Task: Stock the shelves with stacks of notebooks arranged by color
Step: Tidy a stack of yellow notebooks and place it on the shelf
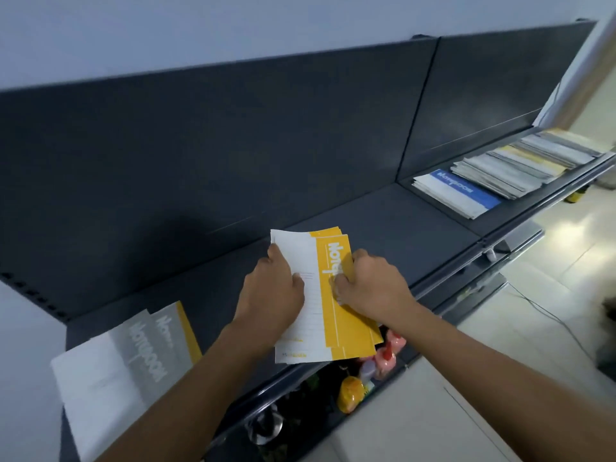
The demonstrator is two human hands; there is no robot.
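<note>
Squaring the yellow notebooks (pixel 346 325) at the middle of the dark shelf (pixel 400 221), the left hand (pixel 273 288) gripped their left edge while the right hand (pixel 370 285) pinched the fanned covers, which probably needed tapping flush before release.

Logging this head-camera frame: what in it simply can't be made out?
Head view:
- Yellow notebooks: count unknown; left hand and right hand hide part of the cover print.
- Far stacks past the blue notebook: colours blurred, small.
- Bottles below: mostly hidden under the shelf.
- Dark object: blurred, cut off by the right edge.
</note>
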